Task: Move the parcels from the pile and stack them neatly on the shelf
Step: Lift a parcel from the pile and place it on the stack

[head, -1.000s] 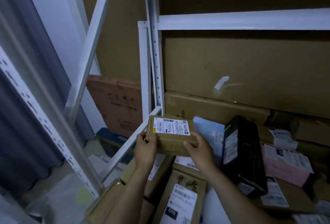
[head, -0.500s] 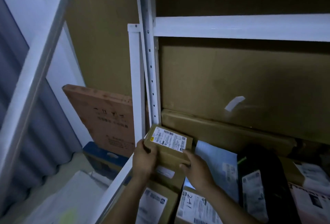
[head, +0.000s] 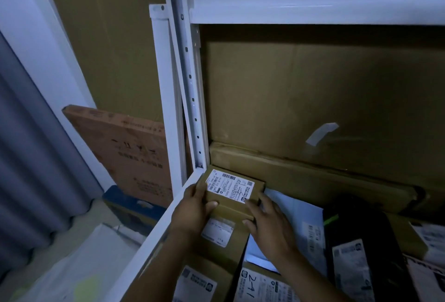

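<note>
White shelf [head: 154,236], back-left corner — one box [head: 231,187] lies on another parcel [head: 218,230], gripped by two hands: left hand [head: 192,209] at its left side, right hand [head: 271,226] opposite.

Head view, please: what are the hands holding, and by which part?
A small labelled cardboard parcel: left hand grips its left edge, right hand its right edge.

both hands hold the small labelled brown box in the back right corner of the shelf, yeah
Wrong corner. The head view shows the small brown box in the back left corner of the shelf, beside the white upright. The left hand and right hand do both hold it.
</note>
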